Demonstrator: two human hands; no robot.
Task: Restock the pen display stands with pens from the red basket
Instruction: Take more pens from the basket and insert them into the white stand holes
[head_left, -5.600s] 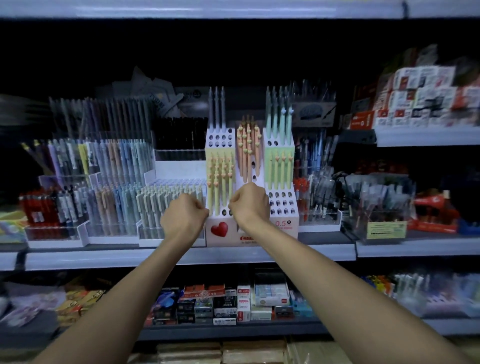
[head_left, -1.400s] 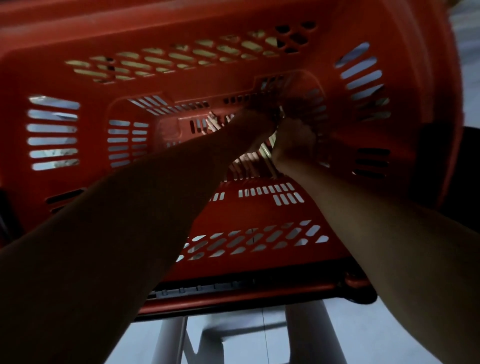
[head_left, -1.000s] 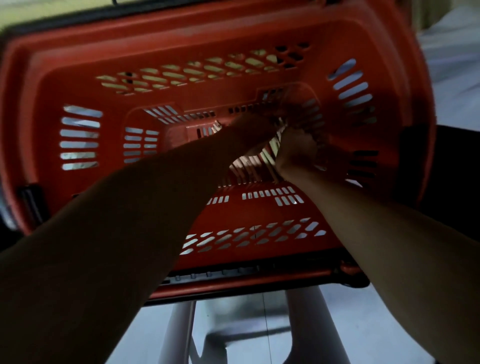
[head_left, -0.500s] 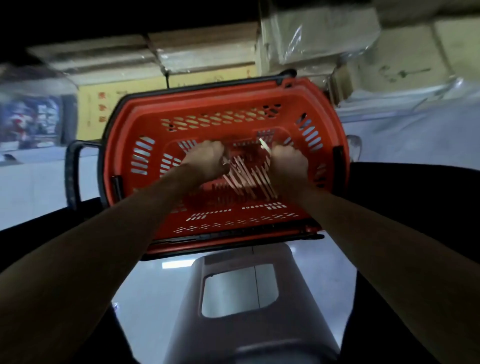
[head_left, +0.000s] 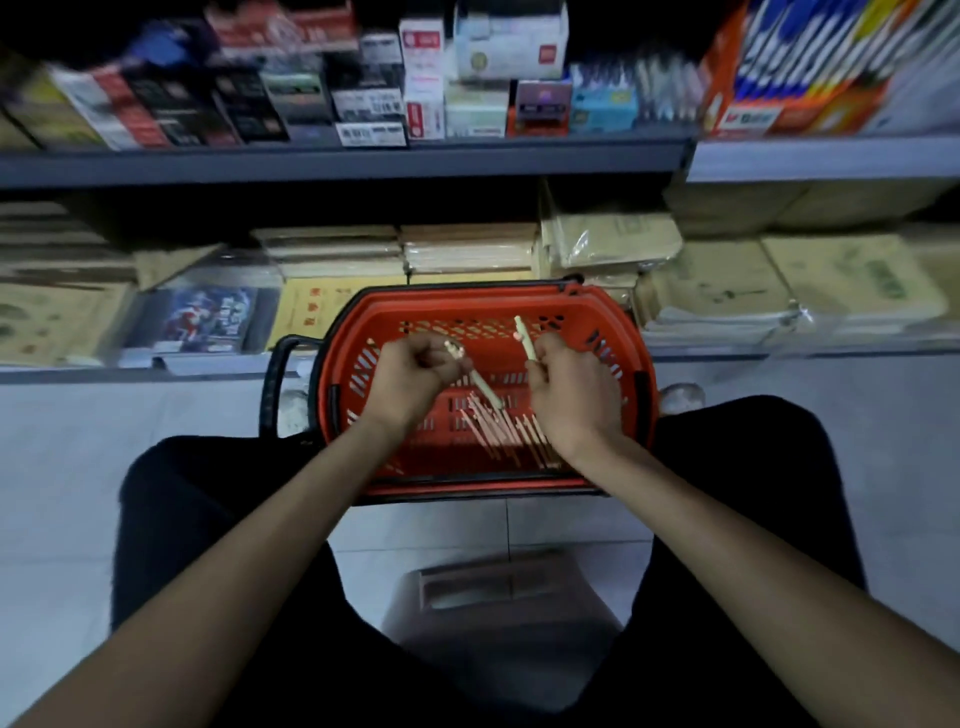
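Slim pale plastic pens in both hands, lifted just above the red slotted plastic basket (head_left: 462, 306).

I judge these pens light, stiff and smooth, so a pinch at mid-barrel, clear of the decorated tops, should hold them steady. My right grip (head_left: 571, 400) pinches one pale pen (head_left: 524, 340) low on its barrel, top upward. My left grip (head_left: 415, 376) is curled round another pen (head_left: 483, 387), perhaps more than one; I cannot tell. Loose pink pens (head_left: 498, 431) lie on the basket bottom beneath, in front of stacked brown paper packs (head_left: 467, 249).
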